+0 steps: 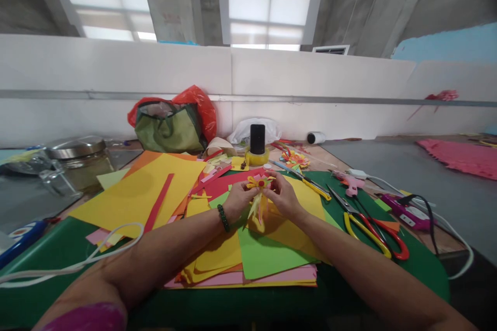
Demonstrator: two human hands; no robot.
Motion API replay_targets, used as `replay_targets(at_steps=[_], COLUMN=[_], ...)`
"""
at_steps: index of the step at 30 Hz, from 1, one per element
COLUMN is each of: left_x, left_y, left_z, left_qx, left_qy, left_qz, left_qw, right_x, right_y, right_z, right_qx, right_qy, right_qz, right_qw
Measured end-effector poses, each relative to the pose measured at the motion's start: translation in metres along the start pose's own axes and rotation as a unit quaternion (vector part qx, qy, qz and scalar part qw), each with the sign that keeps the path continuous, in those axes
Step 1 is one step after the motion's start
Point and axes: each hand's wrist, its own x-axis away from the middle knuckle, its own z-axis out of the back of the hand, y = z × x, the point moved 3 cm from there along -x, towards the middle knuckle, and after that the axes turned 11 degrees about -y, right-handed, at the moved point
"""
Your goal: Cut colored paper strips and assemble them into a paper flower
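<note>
Where left hand (pixel 238 201) faces right hand (pixel 286 198), both pinch a paper flower (pixel 261 183).

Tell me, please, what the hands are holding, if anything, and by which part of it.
The left hand and right hand hold a yellow paper flower between them, by its left and right edges; exact fingertip contact is partly hidden.

The person is wearing a bracelet (pixel 223 218) on the left arm (pixel 163 248), just below the left hand (pixel 240 200). Its small round beads are sitting side by side in a row, and they are looking very dark green, with tiny shiny spots. A bright pinky-purple sleeve (pixel 88 319) is covering the left arm higher up, and its edge is curving. The right arm (pixel 361 274) is showing bare up to the right hand (pixel 286 198).
</note>
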Motion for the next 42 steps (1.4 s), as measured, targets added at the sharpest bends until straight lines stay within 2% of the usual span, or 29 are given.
replay_targets(at_steps=[6,10,14,20,25,36,42], left_x=[0.003,0.003,0.002,0.005,0.006,0.007,0.004], left_y=[0.006,-0.002,-0.008,-0.001,0.000,0.001,0.002], left_z=[-0.007,-0.010,-0.006,-0.006,-0.006,-0.004,-0.001], left_qx=[0.016,0.053,0.042,0.037,0.019,0.019,0.020], left_qy=[-0.026,-0.059,-0.044,-0.041,-0.032,-0.013,0.012], left_qz=[-0.003,0.026,0.043,0.036,0.040,0.047,0.048], left_qw=[1.000,0.997,0.997,0.998,0.998,0.999,0.999], right_x=[-0.002,-0.002,-0.001,-0.001,-0.004,0.001,-0.001], right_y=[-0.002,-0.002,-0.005,-0.006,-0.002,-0.002,0.008], right_z=[0.003,0.006,0.008,0.008,0.012,0.002,-0.002], right_qx=[-0.037,-0.066,-0.041,-0.085,-0.139,-0.047,-0.086], right_qy=[0.041,0.063,0.071,0.034,0.045,0.007,-0.063], right_qz=[0.015,0.018,0.018,0.010,-0.001,0.006,-0.055], right_qw=[0.998,0.996,0.996,0.996,0.989,0.999,0.993])
